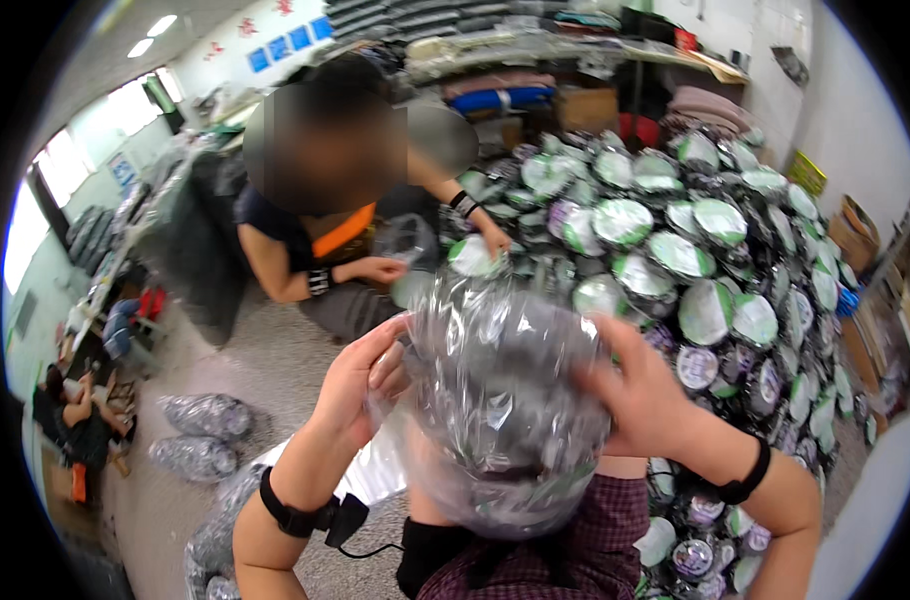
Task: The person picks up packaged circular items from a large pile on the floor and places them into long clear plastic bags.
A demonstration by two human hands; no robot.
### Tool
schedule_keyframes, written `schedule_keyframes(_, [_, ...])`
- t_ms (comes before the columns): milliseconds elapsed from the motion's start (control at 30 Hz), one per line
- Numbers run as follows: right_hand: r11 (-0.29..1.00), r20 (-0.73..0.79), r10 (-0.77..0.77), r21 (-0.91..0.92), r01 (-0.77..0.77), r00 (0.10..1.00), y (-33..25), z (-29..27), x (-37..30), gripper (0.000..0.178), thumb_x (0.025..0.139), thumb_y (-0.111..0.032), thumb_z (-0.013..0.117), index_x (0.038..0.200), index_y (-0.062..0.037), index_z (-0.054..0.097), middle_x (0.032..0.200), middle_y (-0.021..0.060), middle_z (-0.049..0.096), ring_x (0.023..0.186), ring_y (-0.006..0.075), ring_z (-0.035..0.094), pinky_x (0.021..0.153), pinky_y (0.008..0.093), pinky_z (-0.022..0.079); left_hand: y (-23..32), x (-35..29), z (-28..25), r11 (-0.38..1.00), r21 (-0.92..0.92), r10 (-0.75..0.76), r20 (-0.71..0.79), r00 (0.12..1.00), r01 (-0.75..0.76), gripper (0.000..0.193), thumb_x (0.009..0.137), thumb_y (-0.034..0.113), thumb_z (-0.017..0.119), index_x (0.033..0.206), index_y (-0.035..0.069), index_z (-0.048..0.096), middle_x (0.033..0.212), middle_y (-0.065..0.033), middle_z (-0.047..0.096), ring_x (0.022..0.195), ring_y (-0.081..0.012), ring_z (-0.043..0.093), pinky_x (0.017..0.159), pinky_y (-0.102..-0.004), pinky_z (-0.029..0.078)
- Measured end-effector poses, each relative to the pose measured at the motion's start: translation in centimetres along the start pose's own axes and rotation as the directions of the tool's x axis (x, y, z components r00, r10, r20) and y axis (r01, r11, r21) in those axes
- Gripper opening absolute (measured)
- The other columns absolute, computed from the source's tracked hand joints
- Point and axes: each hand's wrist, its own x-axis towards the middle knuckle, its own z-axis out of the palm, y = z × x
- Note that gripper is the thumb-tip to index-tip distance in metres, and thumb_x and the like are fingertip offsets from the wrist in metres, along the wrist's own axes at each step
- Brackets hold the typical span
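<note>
A large clear plastic bag (510, 400) with dark packed contents stands over my lap, between my two hands. With fingers curled into a pinch, my left hand (360, 385) grips the bag's edge on its left side. My right hand (645, 390) holds the bag's right side, its fingertips smeared by motion. Glare and creases in the plastic keep me from making out exactly what is inside. Beyond the bag, a seated co-worker's hand (490, 240) touches a round pack (475, 257) with a green-and-white label.
A high heap of round dark packs (680, 255) fills the right side and reaches down beside my legs. Filled clear bags (205, 415) lie on the floor at left. Another person (80, 410) sits farther left. Stacked goods stand on a shelf (575, 55) at the back.
</note>
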Motion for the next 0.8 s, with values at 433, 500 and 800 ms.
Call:
schedule_keyframes(433, [0.138,0.906,0.342,0.212,-0.967,0.248,-6.9,0.6,-9.1,0.065,0.083,-0.043,0.066,0.129,-0.0018,0.045,0.109,0.0108,0.06,0.104,0.0181,0.055,0.089,0.0293,0.044,-9.1,-8.7,7.7,-0.101,0.437,-0.176,0.876,0.448,-0.894,0.062,0.078,-0.001,0.057,0.134,0.021,0.046,0.064,-0.0039,0.058,0.059,-0.0244,0.059,0.057,-0.0311,0.049])
schedule_keyframes(500, [0.456,0.715,0.275,0.491,-0.742,0.643,-7.8,-2.3,-6.7,0.068,0.079,-0.05,0.067,0.124,-0.0024,0.048,0.107,0.012,0.06,0.102,0.0204,0.056,0.09,0.0313,0.044,-7.1,-7.7,5.1,-0.169,0.547,-0.028,0.829,0.559,-0.82,0.046,0.081,0.004,0.059,0.123,0.021,0.058,0.064,-0.0021,0.059,0.056,-0.0175,0.06,0.051,-0.0268,0.047])
schedule_keyframes(800, [0.995,0.072,-0.071,-0.067,0.076,0.995,-13.4,-15.6,-4.4,0.033,0.088,-0.041,0.057,0.068,-0.0155,0.052,0.068,-0.0044,0.052,0.067,0.0141,0.057,0.093,0.048,0.036,3.9,-8.7,10.8,-0.061,0.645,0.125,0.762,0.635,-0.762,0.032,0.079,0.009,0.062,0.108,0.02,0.068,0.07,-0.0032,0.066,0.054,-0.0149,0.062,0.045,-0.0283,0.046])
